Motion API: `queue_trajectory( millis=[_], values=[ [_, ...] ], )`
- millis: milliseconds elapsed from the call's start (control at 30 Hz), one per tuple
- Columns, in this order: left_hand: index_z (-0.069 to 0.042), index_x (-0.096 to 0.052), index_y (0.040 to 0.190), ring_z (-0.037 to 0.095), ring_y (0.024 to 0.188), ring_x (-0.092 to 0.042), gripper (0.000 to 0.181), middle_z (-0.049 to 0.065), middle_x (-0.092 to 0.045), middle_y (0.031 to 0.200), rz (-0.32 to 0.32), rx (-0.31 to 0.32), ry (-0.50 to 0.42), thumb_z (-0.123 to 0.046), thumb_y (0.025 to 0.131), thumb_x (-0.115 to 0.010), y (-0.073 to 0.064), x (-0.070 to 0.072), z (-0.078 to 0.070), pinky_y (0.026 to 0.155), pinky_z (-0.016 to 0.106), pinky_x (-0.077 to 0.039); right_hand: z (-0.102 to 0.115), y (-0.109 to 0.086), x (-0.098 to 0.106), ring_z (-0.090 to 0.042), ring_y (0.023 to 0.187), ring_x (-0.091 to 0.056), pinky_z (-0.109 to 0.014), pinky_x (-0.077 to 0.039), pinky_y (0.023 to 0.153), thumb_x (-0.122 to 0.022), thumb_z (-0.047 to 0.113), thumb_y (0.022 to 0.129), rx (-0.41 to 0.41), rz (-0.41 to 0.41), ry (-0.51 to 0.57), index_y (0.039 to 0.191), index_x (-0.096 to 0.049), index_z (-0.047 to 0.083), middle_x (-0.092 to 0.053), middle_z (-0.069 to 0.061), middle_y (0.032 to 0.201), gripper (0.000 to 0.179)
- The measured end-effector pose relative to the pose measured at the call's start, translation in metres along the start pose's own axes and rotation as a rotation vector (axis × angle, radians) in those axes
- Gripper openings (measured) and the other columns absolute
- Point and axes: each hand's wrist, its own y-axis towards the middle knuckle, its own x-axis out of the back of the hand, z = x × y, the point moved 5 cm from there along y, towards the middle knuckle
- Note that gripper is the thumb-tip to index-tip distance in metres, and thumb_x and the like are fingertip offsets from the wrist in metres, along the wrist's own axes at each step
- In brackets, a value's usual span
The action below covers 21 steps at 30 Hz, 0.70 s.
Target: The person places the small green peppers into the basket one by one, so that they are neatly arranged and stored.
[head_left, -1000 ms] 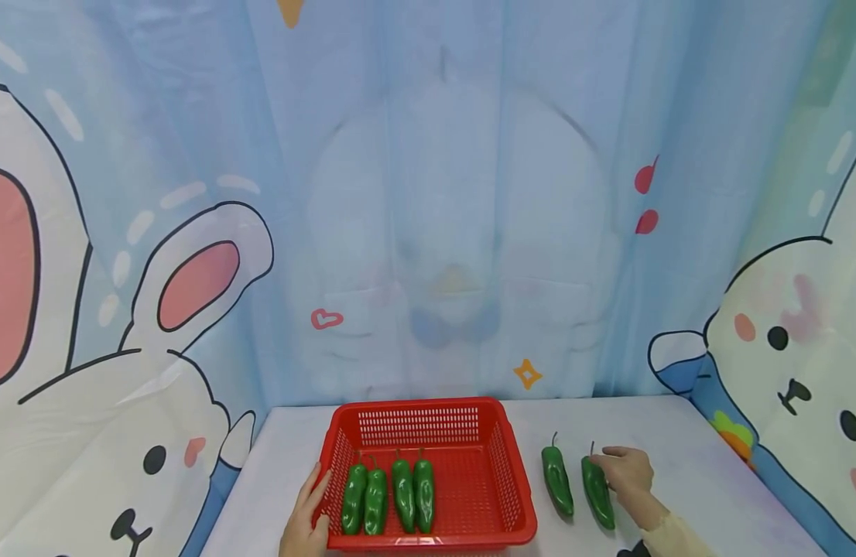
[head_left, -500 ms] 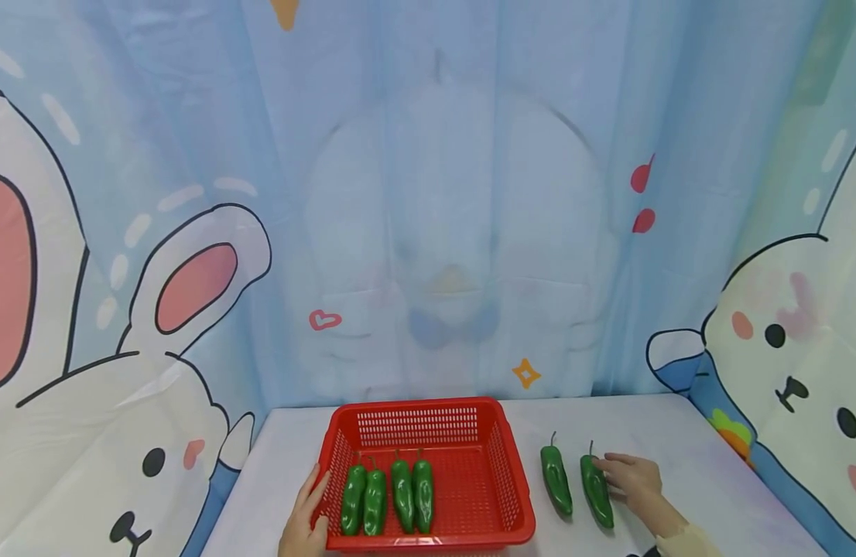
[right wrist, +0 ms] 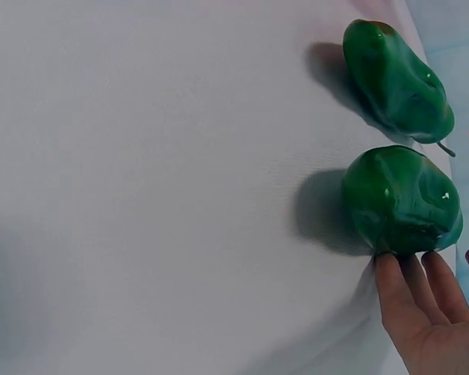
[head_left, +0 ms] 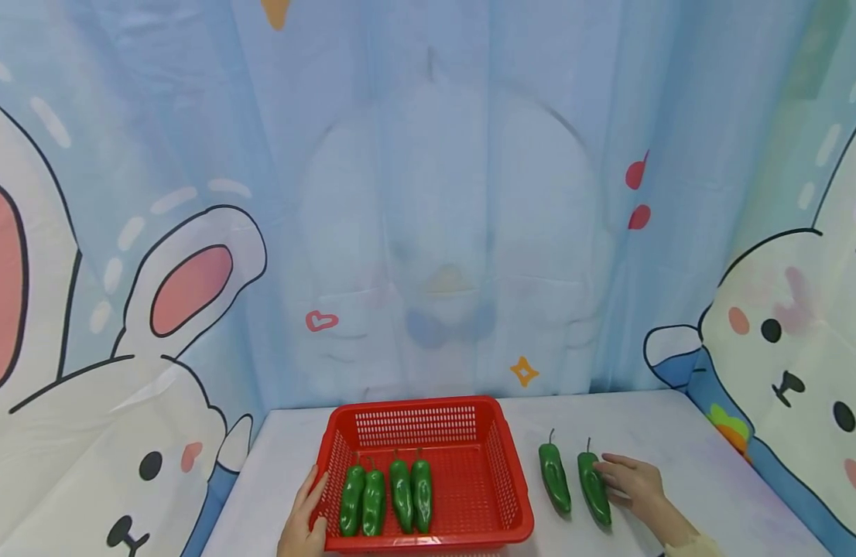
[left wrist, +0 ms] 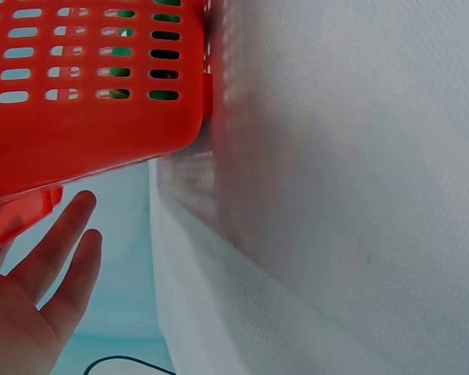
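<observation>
My left hand is at the left side of a red plastic basket, its fingers lying along the rim. In the left wrist view the fingers look straight and spread beside the basket's slotted wall. Several green chili peppers lie side by side in the left half of the basket. On the table to its right are two more, a nearer-to-basket pepper and an outer pepper. My right hand is at the outer pepper's right side, extended fingertips right at its skin.
The basket stands on a white-covered table. Behind the table hangs a light blue curtain printed with cartoon rabbits. The right half of the basket shows its bare red floor.
My right hand has eased from the outer pepper's upper part to its right side, and its fingers have straightened. The left hand, basket and peppers stay in place; the head view shifts slightly.
</observation>
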Motion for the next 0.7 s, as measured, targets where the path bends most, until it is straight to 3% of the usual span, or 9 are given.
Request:
queue_trajectory(
  millis=[200, 333, 467, 600, 700],
  values=[
    [-0.004, -0.056, 0.139, 0.038, 0.133, -0.042, 0.065, 0.013, -0.042, 0.151, 0.003, 0.003, 0.0, 0.004, 0.075, -0.052, -0.001, -0.001, 0.001, 0.102, 0.05, -0.044, -0.005, -0.002, 0.0, -0.024, 0.075, -0.068, -0.037, -0.057, 0.058, -0.082, 0.007, 0.074, -0.003, 0.028, -0.004, 0.135, -0.048, -0.013, -0.068, -0.03, 0.102, 0.073],
    [-0.004, -0.055, 0.14, 0.038, 0.134, -0.041, 0.066, 0.014, -0.041, 0.152, 0.014, 0.007, -0.016, 0.005, 0.075, -0.052, -0.001, -0.001, 0.001, 0.101, 0.051, -0.044, -0.007, -0.009, -0.004, -0.043, 0.097, -0.065, -0.043, -0.059, 0.066, -0.081, 0.009, 0.077, 0.028, 0.04, -0.069, 0.136, -0.047, -0.012, -0.059, -0.035, 0.121, 0.072],
    [-0.004, -0.054, 0.141, 0.038, 0.135, -0.041, 0.066, 0.014, -0.04, 0.152, 0.017, 0.016, -0.023, 0.005, 0.075, -0.051, -0.001, -0.001, 0.001, 0.101, 0.052, -0.044, -0.007, -0.016, -0.01, -0.053, 0.124, -0.045, -0.045, -0.058, 0.074, -0.078, 0.011, 0.08, 0.102, 0.081, -0.164, 0.138, -0.044, -0.013, -0.039, -0.038, 0.141, 0.072],
    [-0.004, -0.054, 0.141, 0.037, 0.136, -0.04, 0.066, 0.013, -0.04, 0.153, 0.024, 0.033, -0.034, 0.005, 0.076, -0.051, -0.001, -0.001, 0.001, 0.102, 0.054, -0.042, -0.006, -0.023, -0.014, -0.053, 0.126, -0.043, -0.043, -0.058, 0.076, -0.076, 0.011, 0.081, 0.177, 0.072, -0.262, 0.137, -0.046, -0.012, -0.038, -0.038, 0.142, 0.067],
    [-0.005, -0.054, 0.141, 0.037, 0.137, -0.04, 0.066, 0.013, -0.039, 0.153, 0.033, 0.048, -0.042, 0.004, 0.076, -0.051, -0.001, -0.001, 0.0, 0.103, 0.055, -0.041, -0.005, -0.029, -0.017, -0.054, 0.124, -0.043, -0.048, -0.054, 0.085, -0.077, 0.01, 0.081, 0.234, 0.04, -0.347, 0.134, -0.051, -0.011, -0.042, -0.037, 0.139, 0.063]
  ],
)
